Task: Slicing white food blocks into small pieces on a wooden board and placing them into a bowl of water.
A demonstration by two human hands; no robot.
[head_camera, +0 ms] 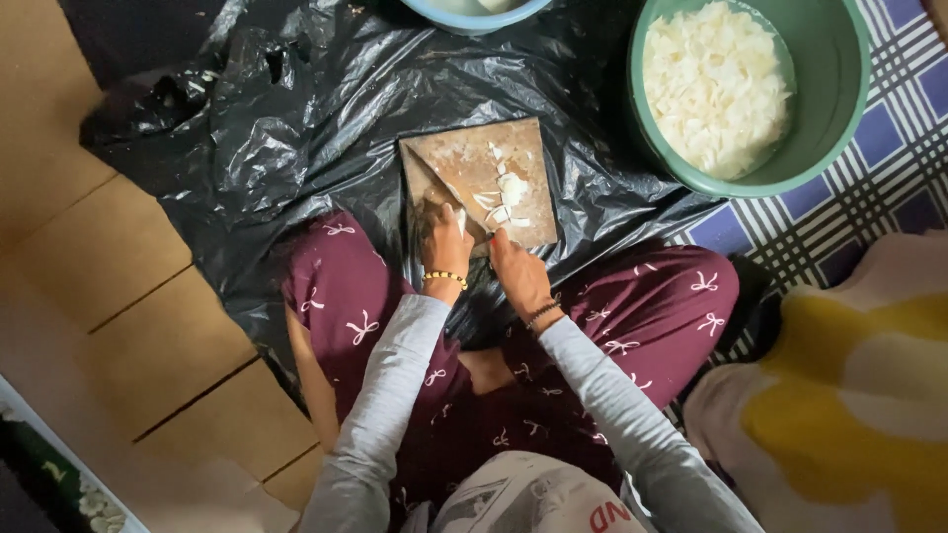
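A small pile of chopped white vegetable pieces [506, 197], onion by the look of them, lies near the middle of a worn wooden cutting board [464, 153] set on a black plastic sheet [296, 118] spread over the floor. The person sits cross-legged behind the board, in maroon trousers with a white bow print and grey long sleeves. The left hand [444, 245], a beaded bracelet at its wrist, is curled at the near edge of the board, fingers closed down on a small white piece; what exactly it pins is too small to tell. The right hand [515, 266], with a dark wristband, is closed as if round a handle angled toward the pile, though no blade can be made out clearly. The work looks to be mid-chopping, with one piece being cut. The next cut seems to call for keeping the left fingertips tucked clear of the edge. Beyond the board, upper right, a green bucket [839, 89] holds a heap of cut white pieces. A blue bowl's rim [474, 18] shows at the top edge. A checked mat [889, 168] lies to the right.
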